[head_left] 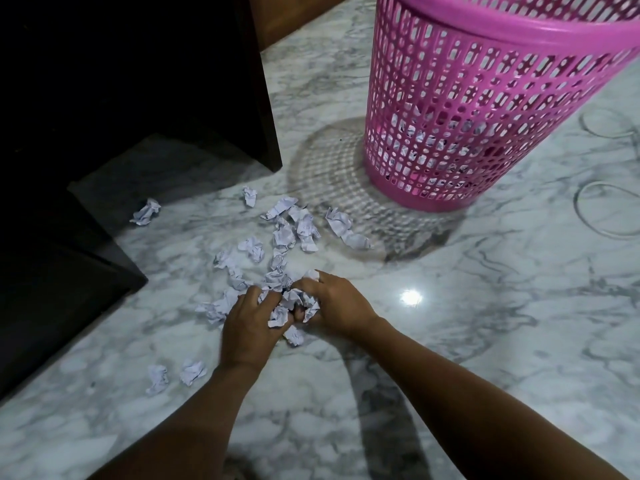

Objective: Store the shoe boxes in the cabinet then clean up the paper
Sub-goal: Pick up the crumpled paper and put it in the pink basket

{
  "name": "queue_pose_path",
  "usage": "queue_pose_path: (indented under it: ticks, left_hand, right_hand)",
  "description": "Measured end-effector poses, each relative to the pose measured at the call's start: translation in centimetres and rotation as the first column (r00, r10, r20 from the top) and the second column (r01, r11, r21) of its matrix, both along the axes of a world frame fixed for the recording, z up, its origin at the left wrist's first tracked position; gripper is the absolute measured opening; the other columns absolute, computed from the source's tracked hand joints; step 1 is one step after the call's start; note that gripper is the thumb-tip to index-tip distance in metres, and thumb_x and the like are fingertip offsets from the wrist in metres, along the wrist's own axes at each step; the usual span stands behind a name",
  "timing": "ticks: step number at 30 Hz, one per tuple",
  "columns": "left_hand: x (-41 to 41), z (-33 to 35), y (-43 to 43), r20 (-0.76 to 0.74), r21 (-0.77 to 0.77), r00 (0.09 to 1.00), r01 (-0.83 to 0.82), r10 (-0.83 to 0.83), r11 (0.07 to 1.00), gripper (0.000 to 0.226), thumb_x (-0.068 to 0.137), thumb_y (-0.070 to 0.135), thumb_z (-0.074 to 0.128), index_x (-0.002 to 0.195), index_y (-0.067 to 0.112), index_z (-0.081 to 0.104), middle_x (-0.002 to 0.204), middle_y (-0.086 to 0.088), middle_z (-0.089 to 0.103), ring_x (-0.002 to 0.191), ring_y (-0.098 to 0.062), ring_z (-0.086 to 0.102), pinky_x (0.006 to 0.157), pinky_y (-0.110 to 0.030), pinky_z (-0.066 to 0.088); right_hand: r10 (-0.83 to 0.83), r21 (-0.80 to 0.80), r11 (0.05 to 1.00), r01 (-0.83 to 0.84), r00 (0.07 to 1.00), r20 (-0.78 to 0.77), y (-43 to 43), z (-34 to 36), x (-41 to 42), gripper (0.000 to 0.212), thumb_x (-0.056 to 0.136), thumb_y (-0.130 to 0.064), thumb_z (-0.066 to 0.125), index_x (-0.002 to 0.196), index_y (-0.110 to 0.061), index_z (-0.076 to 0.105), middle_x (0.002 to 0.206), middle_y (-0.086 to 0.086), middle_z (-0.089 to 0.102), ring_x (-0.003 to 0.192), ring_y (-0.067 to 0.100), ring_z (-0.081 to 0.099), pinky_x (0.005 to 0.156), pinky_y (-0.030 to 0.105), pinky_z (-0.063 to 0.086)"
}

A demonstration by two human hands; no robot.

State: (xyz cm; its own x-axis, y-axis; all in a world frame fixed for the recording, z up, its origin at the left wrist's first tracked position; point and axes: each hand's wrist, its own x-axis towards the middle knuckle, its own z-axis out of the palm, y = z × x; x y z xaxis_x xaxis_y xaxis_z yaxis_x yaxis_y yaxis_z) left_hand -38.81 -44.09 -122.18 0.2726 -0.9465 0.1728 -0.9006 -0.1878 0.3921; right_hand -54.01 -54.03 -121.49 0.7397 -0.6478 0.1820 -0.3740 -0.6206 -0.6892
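— Left hand (247, 327) and right hand (334, 306): what do they hold?
— Both are curled around one bunch of crumpled paper (294, 301), low on the floor (485, 306).
— And around them?
— Dark cabinet (121, 81) at left, pink bin (485, 116) ahead with paper inside, loose balls (287, 233) scattered between.

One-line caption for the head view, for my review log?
Left hand and right hand gather crumpled paper on the marble floor near a pink basket holding paper.
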Motion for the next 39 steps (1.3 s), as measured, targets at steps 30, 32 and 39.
queue_pose_path:
  ticks: [30,32,39]
  left_hand:
    - [-7.3,35.1,-27.7,-0.518,-0.547,0.638,0.266,-0.57,0.794,0.006,0.074,0.029,0.06,0.068,0.028,0.062,0.06,0.016,0.06,0.058,0.003,0.052,0.059,-0.026,0.042]
    - [-8.5,34.5,-30.4,-0.552,-0.496,0.627,0.282,-0.55,0.821,0.007,0.076,0.026,0.061,0.069,0.024,0.062,0.06,0.018,0.064,0.058,0.005,0.056,0.059,-0.024,0.045]
    - [-11.4,32.4,-34.5,-0.508,-0.359,0.715,0.331,-0.48,0.873,0.014,0.093,0.016,0.059,0.081,0.013,0.064,0.072,0.001,0.065,0.062,-0.008,0.059,0.059,-0.025,0.048]
  right_hand:
    - [-0.468,0.063,0.88,0.471,0.837,0.284,-19.9,37.1,-8.9,0.012,0.085,-0.017,0.071,0.093,-0.008,0.074,0.091,0.005,0.076,0.08,0.011,0.068,0.073,0.031,0.055]
    - [-0.521,0.089,0.852,0.516,0.818,0.246,-21.2,36.3,-11.2,0.012,0.088,-0.019,0.069,0.092,-0.009,0.073,0.088,0.006,0.076,0.079,0.016,0.072,0.066,0.03,0.056]
    - [-0.547,0.053,0.836,0.546,0.837,0.02,-24.0,31.8,-13.5,0.021,0.092,-0.018,0.058,0.072,-0.021,0.06,0.076,0.003,0.066,0.066,0.018,0.058,0.062,0.029,0.044]
